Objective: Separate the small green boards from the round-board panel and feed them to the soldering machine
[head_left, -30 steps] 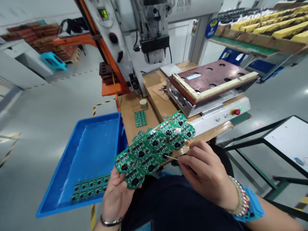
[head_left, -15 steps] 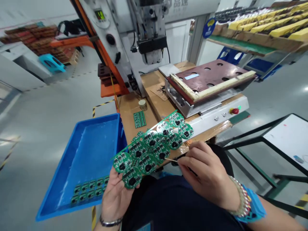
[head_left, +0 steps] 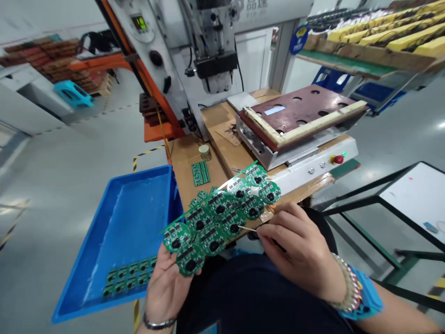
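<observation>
A panel of round green circuit boards (head_left: 219, 202), each with a black blob, is tilted up in front of me. My left hand (head_left: 167, 283) grips its lower left end, with the fingers partly hidden behind it. In my right hand (head_left: 295, 248) a thin pale wooden stick (head_left: 248, 228) is pinched between thumb and fingers. The stick's tip is at the black blob of a board in the panel's lower row; I cannot tell whether it touches.
At left stands a blue tray (head_left: 91, 234) with another circuit board panel (head_left: 129, 274) inside. A small rectangular circuit board (head_left: 200, 173) and a round pot (head_left: 205, 151) sit on the bench. Behind is a press machine (head_left: 217, 65) with a brown holed plate (head_left: 295, 116).
The view has shifted very slightly. Both hands keep their holds, and the stick's tip stays at the same board's black blob.
</observation>
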### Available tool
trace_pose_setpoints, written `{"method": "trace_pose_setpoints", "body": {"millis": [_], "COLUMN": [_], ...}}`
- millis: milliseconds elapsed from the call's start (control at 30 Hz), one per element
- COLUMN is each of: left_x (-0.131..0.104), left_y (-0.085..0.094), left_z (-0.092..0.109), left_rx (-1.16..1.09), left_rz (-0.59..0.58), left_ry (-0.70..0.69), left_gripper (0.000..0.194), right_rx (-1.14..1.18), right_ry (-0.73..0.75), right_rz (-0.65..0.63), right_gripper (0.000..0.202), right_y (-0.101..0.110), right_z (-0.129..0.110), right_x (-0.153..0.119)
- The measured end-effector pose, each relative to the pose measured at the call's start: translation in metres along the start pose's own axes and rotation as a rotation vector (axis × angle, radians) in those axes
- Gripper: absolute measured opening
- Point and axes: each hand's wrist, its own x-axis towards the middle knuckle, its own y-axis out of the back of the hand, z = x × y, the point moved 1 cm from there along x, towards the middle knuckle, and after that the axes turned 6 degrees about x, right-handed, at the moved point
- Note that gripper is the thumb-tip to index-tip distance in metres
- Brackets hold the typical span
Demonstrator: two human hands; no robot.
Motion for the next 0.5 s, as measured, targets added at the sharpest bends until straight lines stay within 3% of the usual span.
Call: {"method": "trace_pose_setpoints", "body": {"millis": [500], "left_x": [-0.0008], "left_y": [-0.003], "left_z": [0.0046], "left_rx": [0.015], "left_rz": [0.053], "left_ry": [-0.001], "left_gripper": [0.041], "right_rx": [-0.013], "right_ry": [0.007], "right_rz": [-0.01], "right_gripper": [0.011], "right_y": [0.0006], "right_z": [-0.0013], "right_x": [0.0016]}}
